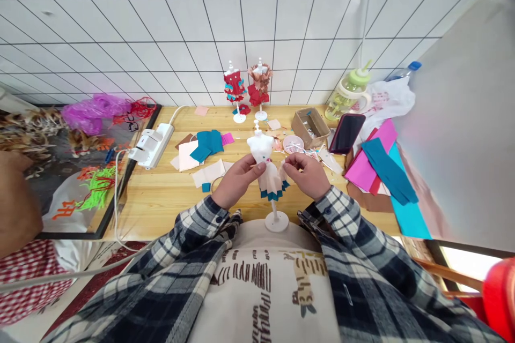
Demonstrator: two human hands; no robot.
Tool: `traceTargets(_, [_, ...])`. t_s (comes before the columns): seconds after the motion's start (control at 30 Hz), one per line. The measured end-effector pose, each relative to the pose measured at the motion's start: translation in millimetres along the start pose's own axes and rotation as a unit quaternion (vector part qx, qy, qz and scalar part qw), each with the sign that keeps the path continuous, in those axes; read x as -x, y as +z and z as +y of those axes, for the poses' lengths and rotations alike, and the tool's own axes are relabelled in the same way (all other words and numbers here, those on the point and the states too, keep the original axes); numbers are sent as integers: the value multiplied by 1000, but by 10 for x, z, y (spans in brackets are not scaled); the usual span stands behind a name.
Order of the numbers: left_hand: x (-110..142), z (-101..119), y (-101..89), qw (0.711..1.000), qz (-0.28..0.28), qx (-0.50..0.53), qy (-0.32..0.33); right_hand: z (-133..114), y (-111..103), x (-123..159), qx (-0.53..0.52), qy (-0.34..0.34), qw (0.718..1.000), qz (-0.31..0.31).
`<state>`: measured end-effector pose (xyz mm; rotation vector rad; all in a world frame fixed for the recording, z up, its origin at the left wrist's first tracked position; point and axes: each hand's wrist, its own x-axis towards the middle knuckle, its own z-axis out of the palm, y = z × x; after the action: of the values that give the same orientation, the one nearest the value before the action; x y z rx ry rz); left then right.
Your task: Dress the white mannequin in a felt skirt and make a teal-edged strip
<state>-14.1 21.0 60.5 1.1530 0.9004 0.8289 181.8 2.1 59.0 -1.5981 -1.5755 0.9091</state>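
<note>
A small white dress-form mannequin (260, 146) stands tilted in front of my body, its round base (277, 221) close to my shirt. It wears a pale cream skirt (269, 178) with a teal edge that looks like crepe paper. My left hand (236, 179) is closed around the mannequin's waist, thumb across its front. My right hand (310, 176) pinches a pale piece at the skirt's right side; whether that piece is joined to the skirt I cannot tell. Further back stand two dressed mannequins, one red and teal (234, 86), one brown and red (260, 83).
Teal paper pieces (209, 144) and cream scraps (207, 173) lie left of my hands. A cardboard box (309, 127), phone (347, 134), coloured sheets (388, 171) and drink bottle (349, 94) are at right. A power strip (152, 146) and another person's arm (18, 203) are at left.
</note>
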Motion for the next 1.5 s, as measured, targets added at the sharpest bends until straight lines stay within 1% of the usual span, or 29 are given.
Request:
traceTargets(0.1, [-9,13,-17,1000,-4,1,12,-21,-9,-10,6,-9,1000,-10])
traceTargets(0.2, [4,53,1,999,-7,1,34,-62,-39,-10,20,-23,1000,-7])
traceTargets(0.33, [20,106,31,997,-18,-53,48,-123,-125,21,37,-30,999,-5])
traceTargets(0.43, [3,77,14,995,-16,-77,56,-187,-227,92,20,-19,1000,-2])
traceTargets(0.57, [-53,-45,-36,996,0,-77,42,-304,-338,230,-7,-9,1000,-22])
traceTargets(0.67, [-86,-114,-50,997,16,-66,24,-373,-360,308,-19,5,999,-33])
traceTargets(0.77, [-91,-128,-45,998,20,-65,17,-386,-361,341,-31,12,999,-31])
traceTargets(0.93, [-61,-85,-19,997,33,-65,15,-327,-381,368,-61,31,997,-30])
traceTargets(1.0, [-50,-57,5,997,41,-60,18,-332,-376,400,-75,39,996,-42])
traceTargets(1.07, [-46,-30,34,997,51,-55,21,-374,-357,447,-94,42,992,-74])
traceTargets(1.17, [-52,-4,61,996,64,-49,22,-467,-322,518,-113,23,983,-139])
traceTargets(1.23, [-59,-2,58,997,63,-48,21,-505,-318,542,-114,8,980,-162])
traceTargets(1.3, [-61,-6,44,997,56,-47,20,-500,-337,539,-110,11,981,-156])
traceTargets(1.5, [-45,-10,21,998,49,-32,23,-347,-422,448,-94,44,991,-81])
